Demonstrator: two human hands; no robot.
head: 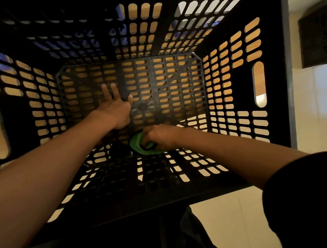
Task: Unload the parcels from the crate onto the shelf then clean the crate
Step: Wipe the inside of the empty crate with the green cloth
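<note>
Looking straight down into a deep black crate [226,74] with slotted walls and a slotted floor, no parcels inside it. Both arms reach down into it. The left hand [114,107] is flat on the crate's bottom panel, fingers straight and spread, palm pressing down near the middle-left of the floor. The right hand [158,136] is curled round a bunched-up green cloth [139,146], holding it against the bottom right where the floor meets the near wall. The two hands are close but not touching, the left one a bit further in, the right one nearer the camera.

Through the slots you can see warm wood-coloured surface under and behind the crate, so it seems to sit on something wooden, though I can't tell if that's a worktop or a floor. Off to the right there's pale tiled floor [229,220], and a dark vent-like grille [320,33] up in the top right corner. A dark sleeve [302,195] covers the right upper arm.
</note>
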